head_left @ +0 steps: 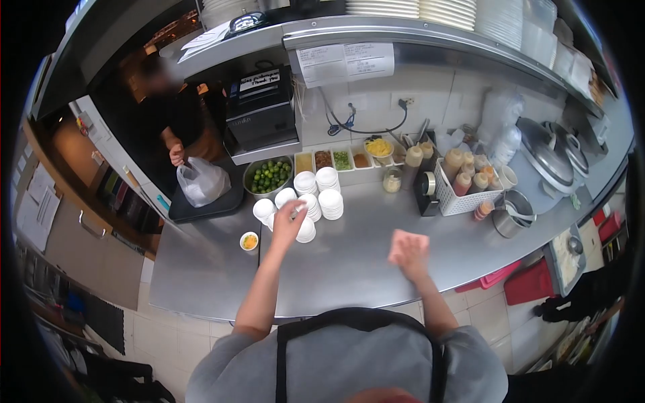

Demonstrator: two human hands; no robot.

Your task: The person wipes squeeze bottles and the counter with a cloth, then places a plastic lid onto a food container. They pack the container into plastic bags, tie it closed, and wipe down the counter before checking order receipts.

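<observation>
Over the near part of the stacked white cups [330, 204] is my left hand [289, 223], its thumb and fingers curved and apart, with no object visible between them. On the steel counter to the right, my right hand [408, 255] presses down on a pink cloth [410, 240]. A small white cup with orange and green contents [249, 241] stands left of my left hand. Behind the stacks are a metal bowl of green limes [269, 176] and a row of containers with chopped toppings [342, 160].
A person [176, 107] at the left holds a white plastic bag [203, 181] on a black tray [209, 209]. A white basket of sauce bottles [463, 201], a metal pot [512, 216] and a black box-like device [428, 195] stand at the right. A steel shelf [430, 33] hangs overhead.
</observation>
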